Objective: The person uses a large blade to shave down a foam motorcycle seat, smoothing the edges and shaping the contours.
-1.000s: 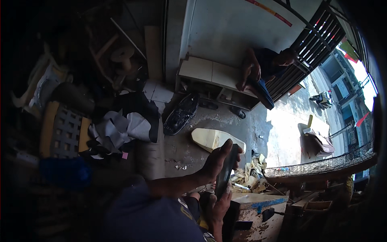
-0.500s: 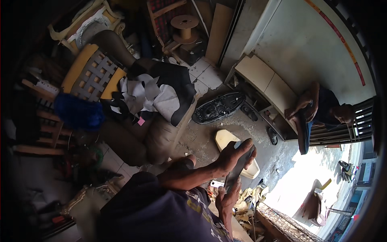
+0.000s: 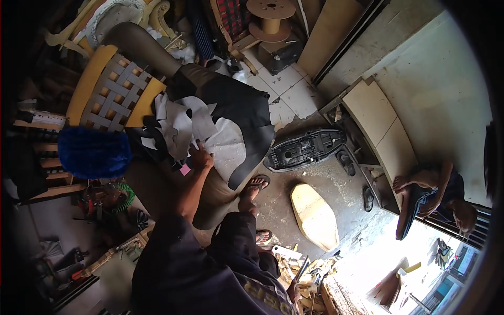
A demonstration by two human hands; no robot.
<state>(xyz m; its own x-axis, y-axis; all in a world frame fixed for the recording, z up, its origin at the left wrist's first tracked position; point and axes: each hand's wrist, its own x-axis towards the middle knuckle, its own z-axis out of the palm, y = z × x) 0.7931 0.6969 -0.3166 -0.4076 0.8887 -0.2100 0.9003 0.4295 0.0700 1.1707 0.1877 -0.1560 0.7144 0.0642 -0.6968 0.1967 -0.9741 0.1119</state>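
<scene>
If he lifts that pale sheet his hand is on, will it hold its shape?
Probably not. The sheet drapes in curves over the black material, so it looks floppy and light. His left hand rests on its cut edge, which would likely sag.

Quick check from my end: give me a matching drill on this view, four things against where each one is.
Things:
1. left hand
2. yellow foam pad
3. black seat base
4. wooden spool

Places:
A. at the top of the view, among stacked clutter
B. on the pale cut sheet draped over the sofa arm
C. flat on the concrete floor, right of the sandalled feet
D. on the floor beside the low wooden shelf

Pairs: 1-B, 2-C, 3-D, 4-A
</scene>
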